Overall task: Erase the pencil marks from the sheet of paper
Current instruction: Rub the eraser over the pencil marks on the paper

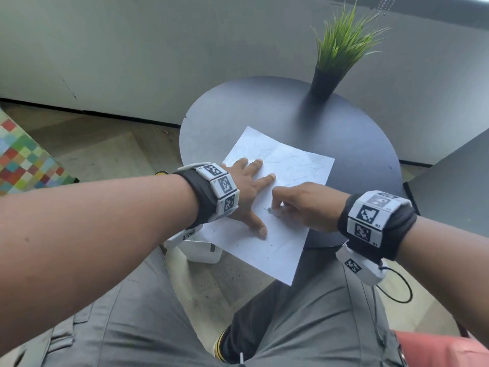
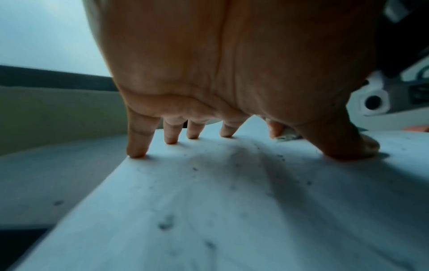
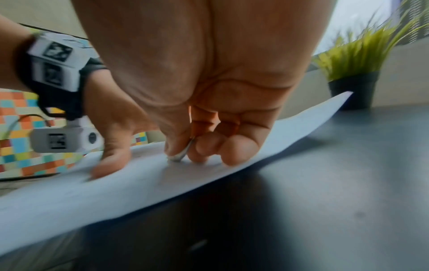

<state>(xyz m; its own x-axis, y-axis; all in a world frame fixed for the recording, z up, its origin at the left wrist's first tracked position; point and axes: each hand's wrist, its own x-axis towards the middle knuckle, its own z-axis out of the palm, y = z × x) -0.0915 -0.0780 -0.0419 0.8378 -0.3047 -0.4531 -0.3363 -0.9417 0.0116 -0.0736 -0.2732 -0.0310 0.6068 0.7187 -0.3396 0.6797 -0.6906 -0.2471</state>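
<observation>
A white sheet of paper [image 1: 285, 165] with faint pencil scribbles lies on the round dark table [image 1: 264, 112], its near part hanging over the edge. My left hand [image 1: 247, 192] lies flat on the sheet with fingers spread, the fingertips [image 2: 137, 154] pressing the paper [image 2: 209, 210]. My right hand [image 1: 299, 205] pinches a small whitish eraser [image 3: 177, 157] with its tip against the paper [image 3: 116, 192], just right of my left thumb [image 3: 109, 165]. In the left wrist view the eraser [image 2: 287, 136] shows beyond the thumb. Dark crumbs dot the sheet.
A black pot with green grass-like plant [image 1: 324, 83] stands at the table's far side. A white box [image 1: 203, 250] sits below the table's left edge. A checkered, multicoloured surface [image 1: 23, 160] lies at the far left, and my knees are under the table.
</observation>
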